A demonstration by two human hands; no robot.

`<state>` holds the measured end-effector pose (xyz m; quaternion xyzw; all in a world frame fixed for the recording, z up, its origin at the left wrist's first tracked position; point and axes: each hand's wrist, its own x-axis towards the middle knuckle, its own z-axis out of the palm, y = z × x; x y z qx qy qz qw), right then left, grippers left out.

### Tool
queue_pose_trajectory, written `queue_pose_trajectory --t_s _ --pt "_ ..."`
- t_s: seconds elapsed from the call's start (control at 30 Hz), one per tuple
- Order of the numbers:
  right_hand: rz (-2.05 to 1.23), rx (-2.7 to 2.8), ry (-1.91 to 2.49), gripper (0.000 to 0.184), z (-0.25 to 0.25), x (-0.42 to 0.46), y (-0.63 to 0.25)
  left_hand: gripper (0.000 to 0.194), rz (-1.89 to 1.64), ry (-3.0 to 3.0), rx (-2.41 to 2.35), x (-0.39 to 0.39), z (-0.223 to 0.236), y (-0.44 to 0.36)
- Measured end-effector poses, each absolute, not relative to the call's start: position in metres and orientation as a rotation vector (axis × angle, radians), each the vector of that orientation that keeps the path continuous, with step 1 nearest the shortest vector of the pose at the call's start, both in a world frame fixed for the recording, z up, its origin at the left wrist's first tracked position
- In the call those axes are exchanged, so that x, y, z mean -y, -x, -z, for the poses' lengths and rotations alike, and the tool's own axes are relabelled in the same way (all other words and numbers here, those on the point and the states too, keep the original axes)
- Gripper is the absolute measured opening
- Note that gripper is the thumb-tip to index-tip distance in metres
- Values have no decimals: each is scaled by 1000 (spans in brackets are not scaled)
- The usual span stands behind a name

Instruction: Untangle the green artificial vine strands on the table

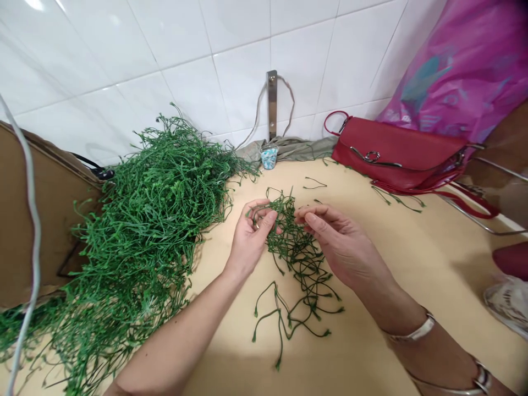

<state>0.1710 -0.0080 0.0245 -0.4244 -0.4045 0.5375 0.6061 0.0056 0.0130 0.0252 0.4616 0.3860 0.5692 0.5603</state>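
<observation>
My left hand [256,225] is closed, thumb against fingers, on thin green plastic stems [281,205] with small tufted ends. Facing it from the right, my right hand [330,228] has its thumb and forefinger pinched together at the edge of the same greenery; what sits between those fingertips is too small to make out. Below and between both hands lies a loose small pile of green stems [307,269] on the pale yellow tabletop [412,264]. A few branched stems [278,313] are spread out nearer to me.
A large heap of green stems [152,192] fills the left side beside a cardboard box [45,214]. A white cable [31,209] hangs there. By the tiled wall stand a small blue-and-white cup [269,158], a red handbag [396,148] and a purple plastic bag [466,71].
</observation>
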Motion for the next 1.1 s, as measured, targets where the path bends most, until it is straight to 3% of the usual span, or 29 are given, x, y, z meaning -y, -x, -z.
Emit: queue_pose_trajectory --t_s 0.13,0.3,0.47,0.63,0.73,0.83,0.9,1.0,1.1 --pt "-1261 1012 1023 27 -19 8 -168 41 -1260 -964 -820 -7 -30 -10" --pt "-1359 930 927 35 -21 8 -169 51 -1055 -758 -774 -3 -31 -13" --pt "-1442 931 857 28 -40 4 -174 53 -1110 -726 -920 -7 -26 -11" --pt "-1481 827 813 24 -60 -6 -164 36 -1576 -1283 -1106 -4 -22 -4" --pt "-1522 805 790 23 -67 -11 -153 41 -1935 -1818 -1195 0 -22 -1" --pt "-1521 894 766 20 -72 -7 -144 53 -1963 -2225 -1288 2 -22 -1" --pt "-1473 1013 751 16 -76 -1 -139 54 -1897 -2279 -1288 0 -21 -2" --pt "-1270 1340 825 15 -84 7 -139 38 -1914 -2041 -1128 -4 -20 -2" --pt "-747 1731 1024 19 -92 -1 -150 23 -1753 -1615 -954 -6 -23 -3"
